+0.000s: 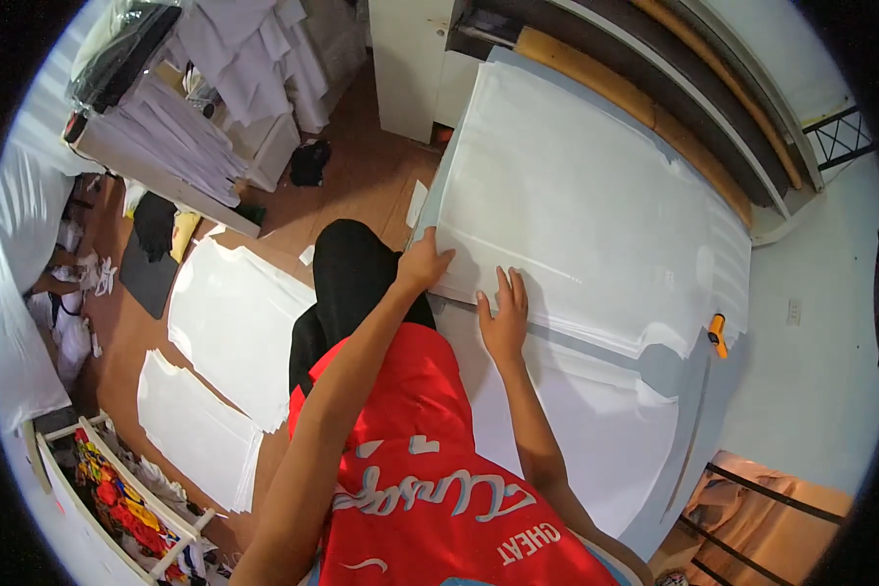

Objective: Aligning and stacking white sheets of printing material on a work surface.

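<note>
A stack of large white sheets (576,186), cut with curved edges like shirt panels, lies on the blue-grey table. My left hand (425,264) rests at the stack's near left corner, thumb and index finger apart, its other fingers partly hidden. My right hand (503,317) lies at the near edge of the same stack, its fingers spread. A second white stack (586,420) lies on the nearer part of the table, right of my body. Whether the sheets are paper or cloth, I cannot tell.
An orange-and-black tool (717,335) lies at the table's right. White cut panels (234,317) cover part of the floor at left. A rack of hanging white sheets (156,127) stands at the far left, a bin of colourful scraps (127,498) at the near left.
</note>
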### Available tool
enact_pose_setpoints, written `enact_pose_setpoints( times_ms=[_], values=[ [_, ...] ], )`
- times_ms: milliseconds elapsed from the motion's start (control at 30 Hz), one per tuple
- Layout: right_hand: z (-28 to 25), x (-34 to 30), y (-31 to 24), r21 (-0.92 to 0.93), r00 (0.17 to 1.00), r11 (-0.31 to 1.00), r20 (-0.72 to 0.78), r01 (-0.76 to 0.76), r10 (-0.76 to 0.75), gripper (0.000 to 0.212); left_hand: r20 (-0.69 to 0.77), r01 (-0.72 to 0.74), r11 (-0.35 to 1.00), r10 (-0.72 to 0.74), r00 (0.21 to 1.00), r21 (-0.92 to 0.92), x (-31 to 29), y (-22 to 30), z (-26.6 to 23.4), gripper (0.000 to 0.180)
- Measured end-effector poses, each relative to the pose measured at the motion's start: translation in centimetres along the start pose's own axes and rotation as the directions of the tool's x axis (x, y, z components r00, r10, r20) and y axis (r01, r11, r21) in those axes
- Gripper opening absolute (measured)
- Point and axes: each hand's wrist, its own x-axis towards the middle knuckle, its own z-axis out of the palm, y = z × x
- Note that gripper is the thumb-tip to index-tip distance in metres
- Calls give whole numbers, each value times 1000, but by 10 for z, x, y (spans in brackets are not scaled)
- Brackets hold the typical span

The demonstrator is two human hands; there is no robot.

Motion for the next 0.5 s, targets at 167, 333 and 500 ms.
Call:
enact_pose_setpoints(
  times_ms=[167, 333, 500],
  values=[
    [0, 7, -5, -57, 1000, 998, 12, -1, 1, 60, -89, 2, 1000, 0, 996, 30, -3, 1, 2, 57],
    [-2, 22, -6, -84, 1000, 996, 7, 21, -21, 63, -190, -31, 982, 66, 980, 185, -4, 9, -4, 62],
    [8, 49, -8, -105, 997, 991, -2, 77, -78, 64, -270, -284, 842, 436, 858, 458, -8, 13, -9, 65]
  ],
)
